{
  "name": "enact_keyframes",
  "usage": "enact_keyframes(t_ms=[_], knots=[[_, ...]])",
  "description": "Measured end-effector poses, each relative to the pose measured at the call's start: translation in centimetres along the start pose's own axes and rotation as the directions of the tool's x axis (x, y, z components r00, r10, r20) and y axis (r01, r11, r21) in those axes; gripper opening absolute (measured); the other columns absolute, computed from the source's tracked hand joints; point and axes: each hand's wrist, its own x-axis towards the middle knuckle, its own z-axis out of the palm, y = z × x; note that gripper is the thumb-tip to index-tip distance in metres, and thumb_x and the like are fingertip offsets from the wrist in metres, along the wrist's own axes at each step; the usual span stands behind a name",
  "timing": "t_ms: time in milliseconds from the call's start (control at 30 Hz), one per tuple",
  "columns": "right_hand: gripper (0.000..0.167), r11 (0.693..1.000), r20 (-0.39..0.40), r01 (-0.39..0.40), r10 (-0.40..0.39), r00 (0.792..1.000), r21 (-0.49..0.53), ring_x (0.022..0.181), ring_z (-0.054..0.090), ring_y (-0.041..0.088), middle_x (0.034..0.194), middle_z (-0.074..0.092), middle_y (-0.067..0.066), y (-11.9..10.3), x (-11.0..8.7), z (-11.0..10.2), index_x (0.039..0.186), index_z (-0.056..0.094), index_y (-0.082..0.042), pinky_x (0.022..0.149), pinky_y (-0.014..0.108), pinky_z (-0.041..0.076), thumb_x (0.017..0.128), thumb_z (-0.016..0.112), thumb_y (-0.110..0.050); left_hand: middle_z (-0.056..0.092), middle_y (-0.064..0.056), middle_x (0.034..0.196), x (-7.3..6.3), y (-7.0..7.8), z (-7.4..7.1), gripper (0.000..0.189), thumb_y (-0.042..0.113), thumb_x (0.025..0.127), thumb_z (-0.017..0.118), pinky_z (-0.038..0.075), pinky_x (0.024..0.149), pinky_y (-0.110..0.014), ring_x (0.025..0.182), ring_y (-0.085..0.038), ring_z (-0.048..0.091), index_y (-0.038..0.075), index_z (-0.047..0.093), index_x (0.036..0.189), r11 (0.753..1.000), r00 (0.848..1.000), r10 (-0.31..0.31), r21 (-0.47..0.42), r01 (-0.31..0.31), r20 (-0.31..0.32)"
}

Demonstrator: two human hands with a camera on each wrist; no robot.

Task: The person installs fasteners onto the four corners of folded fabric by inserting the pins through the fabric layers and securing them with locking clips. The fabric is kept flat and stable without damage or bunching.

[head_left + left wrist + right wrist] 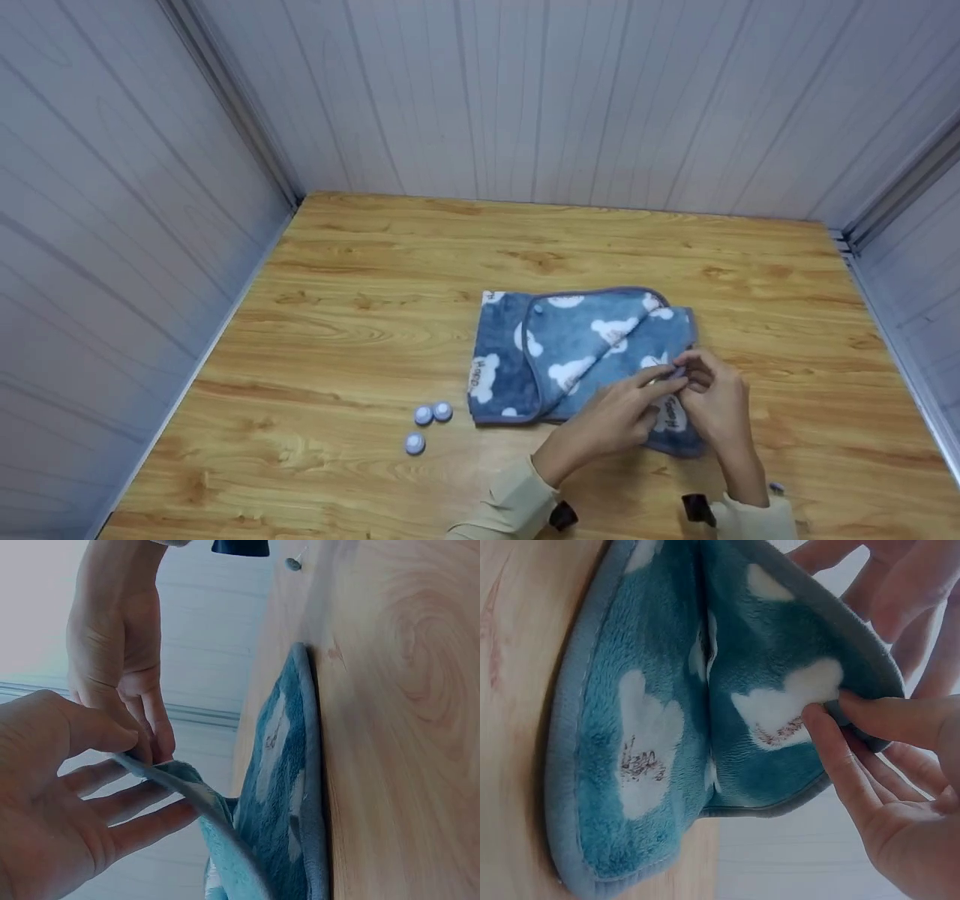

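Note:
A folded blue fleece blanket [502, 322] with white bear shapes and a grey-blue border lies on the table, its near right corner lifted. My left hand [611, 416] pinches that corner by its border [195, 799]; in the left wrist view the thumb lies on the edge, the other fingers spread behind it. At the same corner my right hand [720, 405] pinches a small grey-blue piece [835, 712] between thumb and forefinger, against the fleece. The fingers partly hide this piece. A small blue button-like piece [538, 309] sits on the blanket's upper left part.
Three round pale-blue caps, one [415, 442] nearer me and two [433, 412] side by side, lie left of the blanket. A small grey-headed piece with a thin pin [293, 564] lies by the right sleeve [754, 517]. Panel walls [510, 105] enclose the wooden table [337, 300].

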Motion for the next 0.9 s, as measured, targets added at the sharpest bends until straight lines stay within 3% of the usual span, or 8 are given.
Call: enact_keyframes(t_ms=[133, 233, 367, 500, 633, 900], knots=[[0.020, 1.000, -0.011, -0.014, 0.014, 1.000, -0.008, 0.079, 0.067, 0.018, 0.083, 0.066, 0.014, 0.0, -0.2, 0.0, 0.084, 0.063, 0.002, 0.064, 0.007, 0.046, 0.071, 0.061, 0.016, 0.038, -0.001, 0.147, -0.5, 0.1, -0.2, 0.052, 0.004, 0.090, 0.055, 0.031, 0.054, -0.011, 0.072, -0.002, 0.044, 0.022, 0.050, 0.139, 1.000, 1.000, 0.007, -0.003, -0.007, -0.026], [0.020, 1.000, -0.010, -0.016, 0.016, 1.000, 0.016, 0.078, 0.066, 0.010, 0.084, 0.066, 0.015, 0.1, -0.3, 0.0, 0.084, 0.062, 0.003, 0.065, 0.008, 0.047, 0.070, 0.060, 0.017, 0.040, 0.000, 0.144, -0.9, 0.2, -0.4, 0.051, 0.005, 0.088, 0.057, 0.033, 0.055, -0.011, 0.071, -0.002, 0.044, 0.023, 0.053, 0.136, 1.000, 0.999, 0.002, 0.002, -0.002, -0.038], [0.021, 0.998, -0.003, -0.011, 0.011, 1.000, 0.056, 0.077, 0.060, -0.003, 0.085, 0.065, 0.016, 0.1, -0.3, -0.1, 0.086, 0.062, 0.005, 0.066, 0.010, 0.048, 0.070, 0.062, 0.019, 0.045, 0.002, 0.140, -1.4, 0.2, -0.9, 0.044, 0.007, 0.090, 0.056, 0.035, 0.058, -0.010, 0.075, 0.000, 0.048, 0.023, 0.058, 0.131, 1.000, 0.999, -0.010, 0.004, 0.010, -0.031], [0.021, 0.998, -0.019, -0.017, 0.018, 1.000, 0.063, 0.079, 0.064, 0.005, 0.084, 0.065, 0.014, 0.0, -0.4, -0.1, 0.086, 0.062, 0.004, 0.066, 0.010, 0.048, 0.070, 0.066, 0.017, 0.054, 0.005, 0.129, -1.8, 0.0, -1.6, 0.038, 0.007, 0.091, 0.056, 0.039, 0.062, -0.010, 0.082, 0.002, 0.053, 0.022, 0.062, 0.125, 1.000, 1.000, -0.020, 0.010, 0.020, -0.011], [0.020, 0.998, -0.034, -0.034, 0.036, 0.999, 0.046, 0.081, 0.067, 0.015, 0.083, 0.064, 0.012, -0.1, -0.5, -0.1, 0.085, 0.063, 0.004, 0.066, 0.010, 0.048, 0.070, 0.069, 0.016, 0.060, 0.008, 0.117, -2.4, -0.2, -2.3, 0.032, 0.010, 0.089, 0.060, 0.045, 0.071, -0.013, 0.094, -0.001, 0.057, 0.023, 0.065, 0.119, 0.997, 0.999, -0.036, 0.073, 0.037, -0.014], [0.020, 0.998, -0.030, -0.054, 0.055, 0.998, 0.033, 0.078, 0.063, 0.001, 0.085, 0.066, 0.014, 0.0, -0.5, -0.2, 0.086, 0.062, 0.004, 0.066, 0.009, 0.048, 0.070, 0.070, 0.015, 0.061, 0.008, 0.111, -3.8, -1.1, -3.4, 0.027, 0.016, 0.088, 0.065, 0.047, 0.069, -0.015, 0.095, -0.004, 0.059, 0.020, 0.067, 0.115, 0.988, 0.995, -0.101, 0.114, 0.101, -0.011]])
